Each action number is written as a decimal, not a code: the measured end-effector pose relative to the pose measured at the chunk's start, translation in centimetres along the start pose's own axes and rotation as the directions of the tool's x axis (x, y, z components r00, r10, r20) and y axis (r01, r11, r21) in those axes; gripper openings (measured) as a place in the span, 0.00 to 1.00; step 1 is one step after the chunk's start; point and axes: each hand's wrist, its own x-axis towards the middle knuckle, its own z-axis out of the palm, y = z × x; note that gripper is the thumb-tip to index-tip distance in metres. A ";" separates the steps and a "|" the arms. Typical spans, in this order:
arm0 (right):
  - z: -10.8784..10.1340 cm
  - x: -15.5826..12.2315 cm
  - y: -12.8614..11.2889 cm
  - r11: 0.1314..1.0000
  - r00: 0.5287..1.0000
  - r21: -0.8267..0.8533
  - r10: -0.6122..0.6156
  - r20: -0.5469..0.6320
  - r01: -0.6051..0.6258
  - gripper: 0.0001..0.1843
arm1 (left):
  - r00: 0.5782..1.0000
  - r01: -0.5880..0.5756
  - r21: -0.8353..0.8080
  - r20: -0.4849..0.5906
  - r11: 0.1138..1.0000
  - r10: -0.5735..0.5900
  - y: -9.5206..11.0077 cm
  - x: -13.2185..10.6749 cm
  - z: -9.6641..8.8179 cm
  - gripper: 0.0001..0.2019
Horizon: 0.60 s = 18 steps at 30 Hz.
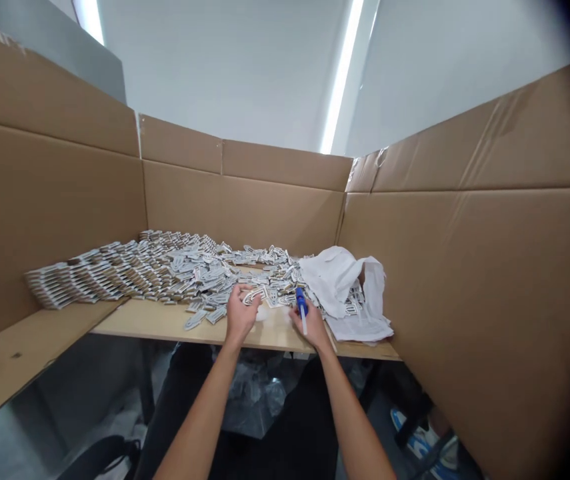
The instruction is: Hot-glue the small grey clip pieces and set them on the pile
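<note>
My left hand (241, 312) pinches one small white-and-grey flat piece (251, 296) at the near edge of a wide heap of the same pieces (175, 270) on a wooden tabletop (165, 321). Just to its right, my right hand (309, 322) is closed round a pen-like tool with a blue grip and white tip (301, 307), its tip pointing down toward the table. The two hands are close together, a small gap between them.
Tall cardboard walls (465, 267) enclose the table on the left, back and right. A crumpled white cloth (345, 287) lies right of my hands, partly over some pieces. Neat stacked rows of pieces (79, 277) run left. Under the table, a plastic bag (257, 393).
</note>
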 end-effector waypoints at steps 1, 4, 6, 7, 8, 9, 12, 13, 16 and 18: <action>0.2 0.0 0.0 1.000 1.000 -0.030 -0.007 0.026 0.008 0.13 | 1.000 0.025 -0.015 0.007 1.000 -0.025 -0.3 -0.2 -0.2 0.14; 0.6 -0.1 0.1 0.984 0.997 -0.176 -0.009 0.082 0.024 0.16 | 0.997 0.044 -0.029 0.059 0.999 -0.042 -1.0 -0.7 0.1 0.11; 0.9 0.0 0.3 0.963 0.995 -0.267 -0.013 0.101 0.039 0.15 | 0.994 0.062 -0.026 0.089 0.998 -0.059 -1.4 -1.2 0.5 0.12; 1.1 0.0 0.3 0.954 0.994 -0.295 -0.014 0.108 0.046 0.13 | 0.991 0.087 -0.035 0.100 0.996 -0.083 -1.6 -1.6 0.7 0.13; 1.2 0.0 0.3 0.949 0.993 -0.311 -0.015 0.113 0.049 0.12 | 0.988 0.118 -0.054 0.110 0.992 -0.112 -1.7 -1.9 0.9 0.13; 1.3 0.0 0.3 0.947 0.993 -0.317 -0.012 0.116 0.048 0.10 | 0.983 0.148 -0.080 0.119 0.986 -0.138 -1.7 -2.2 1.1 0.14; 1.4 -0.1 0.2 0.951 0.994 -0.308 0.010 0.106 0.023 0.09 | 0.970 0.210 -0.167 0.162 0.963 -0.183 -1.8 -2.9 1.7 0.16; 1.4 -0.1 0.2 0.953 0.995 -0.304 0.015 0.100 0.016 0.09 | 0.965 0.227 -0.193 0.177 0.955 -0.194 -1.9 -3.0 1.8 0.17; 1.2 -0.1 0.2 0.956 0.997 -0.293 0.018 0.079 0.006 0.08 | 0.952 0.278 -0.256 0.203 0.926 -0.229 -2.0 -2.9 2.1 0.18; 1.1 -0.1 0.3 0.956 0.998 -0.295 0.022 0.064 -0.002 0.08 | 0.949 0.294 -0.275 0.198 0.915 -0.246 -2.1 -2.9 2.1 0.18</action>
